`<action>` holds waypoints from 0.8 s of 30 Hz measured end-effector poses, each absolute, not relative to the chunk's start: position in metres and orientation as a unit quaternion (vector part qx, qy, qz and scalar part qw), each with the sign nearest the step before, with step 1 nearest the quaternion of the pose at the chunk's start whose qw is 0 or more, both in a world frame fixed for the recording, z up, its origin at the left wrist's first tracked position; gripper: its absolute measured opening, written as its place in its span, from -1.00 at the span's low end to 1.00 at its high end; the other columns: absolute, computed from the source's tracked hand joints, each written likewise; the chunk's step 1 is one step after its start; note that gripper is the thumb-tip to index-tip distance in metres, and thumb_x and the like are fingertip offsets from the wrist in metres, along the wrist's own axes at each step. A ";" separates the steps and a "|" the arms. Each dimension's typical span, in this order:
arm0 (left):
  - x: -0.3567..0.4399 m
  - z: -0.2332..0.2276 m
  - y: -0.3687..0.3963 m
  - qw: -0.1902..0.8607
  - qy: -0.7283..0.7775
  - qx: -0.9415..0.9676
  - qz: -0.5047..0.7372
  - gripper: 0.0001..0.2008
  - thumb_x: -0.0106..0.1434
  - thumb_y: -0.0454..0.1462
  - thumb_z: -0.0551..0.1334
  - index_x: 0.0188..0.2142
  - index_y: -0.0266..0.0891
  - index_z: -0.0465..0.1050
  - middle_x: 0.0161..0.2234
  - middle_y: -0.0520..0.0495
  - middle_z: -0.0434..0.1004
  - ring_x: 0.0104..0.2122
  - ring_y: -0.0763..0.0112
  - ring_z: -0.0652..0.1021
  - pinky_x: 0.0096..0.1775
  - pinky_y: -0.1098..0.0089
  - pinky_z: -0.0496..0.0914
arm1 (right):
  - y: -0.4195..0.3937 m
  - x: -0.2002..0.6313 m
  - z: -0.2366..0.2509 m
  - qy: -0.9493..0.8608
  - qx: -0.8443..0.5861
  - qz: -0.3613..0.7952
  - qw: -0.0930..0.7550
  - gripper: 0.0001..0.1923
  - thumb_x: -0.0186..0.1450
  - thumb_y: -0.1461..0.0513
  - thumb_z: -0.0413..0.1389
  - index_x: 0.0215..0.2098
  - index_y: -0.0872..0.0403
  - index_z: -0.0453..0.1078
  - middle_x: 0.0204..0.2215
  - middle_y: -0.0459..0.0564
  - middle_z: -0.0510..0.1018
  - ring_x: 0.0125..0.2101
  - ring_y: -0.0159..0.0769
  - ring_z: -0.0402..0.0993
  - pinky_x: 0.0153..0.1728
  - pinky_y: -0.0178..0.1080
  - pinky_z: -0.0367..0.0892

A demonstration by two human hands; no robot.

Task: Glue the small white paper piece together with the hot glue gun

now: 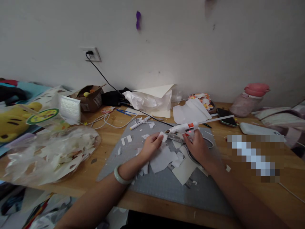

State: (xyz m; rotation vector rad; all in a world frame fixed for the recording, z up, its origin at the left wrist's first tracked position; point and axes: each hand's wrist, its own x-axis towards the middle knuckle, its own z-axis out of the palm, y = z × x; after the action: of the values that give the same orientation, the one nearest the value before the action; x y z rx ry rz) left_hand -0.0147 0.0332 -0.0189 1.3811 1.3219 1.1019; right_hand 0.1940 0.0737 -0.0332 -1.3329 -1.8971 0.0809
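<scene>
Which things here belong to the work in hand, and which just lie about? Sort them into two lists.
In use:
- glue gun, in the right hand
- small white piece, in the left hand by the gun's tip
- mat beneath, probably

Lying about, it seems:
- bottle
- dark phone
- cardboard box
- yellow toy

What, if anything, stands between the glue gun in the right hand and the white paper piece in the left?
Nothing visible. The nozzle of the glue gun, held in the right hand, is right by the white paper piece in the left hand; whether they touch, I cannot tell. Paper scraps lie below.
</scene>
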 end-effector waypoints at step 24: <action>-0.015 -0.021 0.035 0.454 0.524 0.565 0.448 -0.54 0.13 0.11 0.04 -0.62 -0.20 0.14 -0.71 0.14 0.10 -0.65 0.54 0.13 -0.56 0.45 0.02 | 0.073 0.194 -0.032 -0.754 -0.522 0.032 0.397 -0.67 0.27 -0.05 -0.09 -0.25 0.04 0.19 -0.36 0.11 0.46 -0.28 -0.06 0.45 -0.33 -0.11 0.35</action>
State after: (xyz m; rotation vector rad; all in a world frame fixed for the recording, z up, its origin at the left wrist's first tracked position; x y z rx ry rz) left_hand -0.0151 0.0350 -0.0212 1.3943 1.2926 1.1070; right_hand 0.1943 0.0732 -0.0324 -1.3227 -1.9093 0.0801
